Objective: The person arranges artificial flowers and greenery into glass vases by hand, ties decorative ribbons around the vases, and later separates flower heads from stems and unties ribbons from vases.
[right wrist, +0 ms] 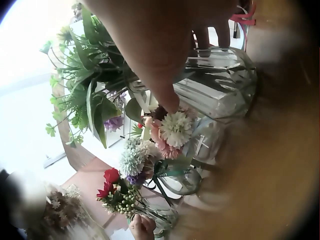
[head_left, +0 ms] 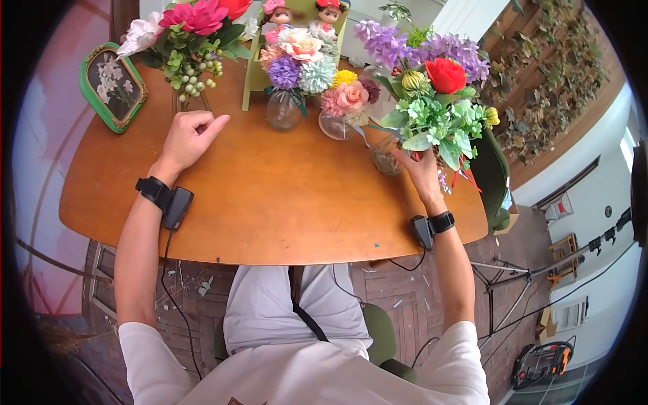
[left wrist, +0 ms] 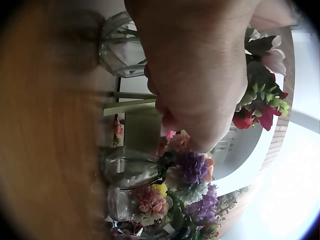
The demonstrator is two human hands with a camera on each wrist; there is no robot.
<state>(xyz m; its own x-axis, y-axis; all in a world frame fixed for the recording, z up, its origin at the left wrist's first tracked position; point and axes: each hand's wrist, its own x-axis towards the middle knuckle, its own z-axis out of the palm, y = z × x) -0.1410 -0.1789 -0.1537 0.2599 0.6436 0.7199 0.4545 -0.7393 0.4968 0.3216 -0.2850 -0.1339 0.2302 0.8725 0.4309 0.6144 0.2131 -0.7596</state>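
My left hand [head_left: 192, 140] is raised before the left glass vase [left wrist: 120, 45], fingers curled and thumb stretched out; nothing shows in its grip. That vase bears pink, white and red flowers [head_left: 202, 17]. On the right, my right hand [head_left: 424, 177] grips a faceted glass vase [right wrist: 220, 92] near its neck, with the thumb on the near side and fingers round the far side, as the right wrist view shows. Leafy greens, a red rose [head_left: 445, 75] and purple flowers [head_left: 388, 44] rise from it. The vase lies partly behind my hand in the head view.
Between the hands stand two small round vases [head_left: 283, 111] with pastel flowers, one before a green stand [head_left: 253, 84] holding two dolls. A green oval frame [head_left: 113, 88] stands at the table's [head_left: 270, 202] back left. A green chair [head_left: 491, 169] is beyond the right edge.
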